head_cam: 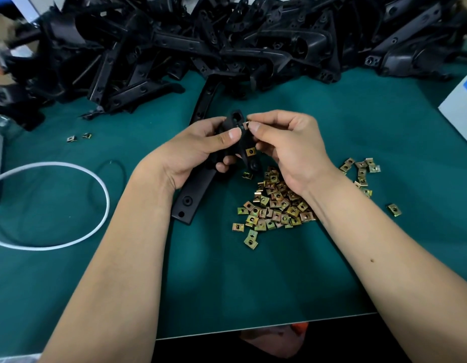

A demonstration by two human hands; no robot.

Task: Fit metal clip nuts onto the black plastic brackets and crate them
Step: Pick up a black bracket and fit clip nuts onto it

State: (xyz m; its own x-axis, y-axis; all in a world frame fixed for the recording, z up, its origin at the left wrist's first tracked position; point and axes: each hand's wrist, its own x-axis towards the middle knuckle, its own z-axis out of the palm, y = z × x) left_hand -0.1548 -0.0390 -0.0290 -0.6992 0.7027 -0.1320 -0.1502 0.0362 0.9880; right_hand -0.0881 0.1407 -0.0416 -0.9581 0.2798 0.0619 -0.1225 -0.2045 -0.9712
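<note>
Counter edge: the near rim of the green counter (pixel 227 297) is seen below the two forearms; no crate is shown anywhere in view.
Clip nut supply: a heap of brass-coloured clip nuts (pixel 275 205) is spread on the counter just under the right wrist, with a smaller scatter (pixel 363 170) to the right; many are judged to be left.
Left hand (pixel 198 153): its grip is closed round the black plastic bracket (pixel 233 142), which is held up above the counter, the thumb pressed on its face.
Fitted nut: one clip nut (pixel 250 151) is already seated on a lower tab of the held bracket.
Right hand (pixel 284 142): a second clip nut (pixel 246 124) is pinched between thumb and forefinger and is set against the bracket's upper edge; it is judged not yet pushed home.
Long strip: a curved black strip (pixel 186 203) is laid on the counter under the left hand.
Left side: a white cable loop (pixel 101 195) and two stray nuts (pixel 79 137) are seen.
Far pile: a large heap of black brackets (pixel 227 38) is stacked across the back; whether nuts are fitted cannot be told. Most work, and all crating, is judged outstanding.
</note>
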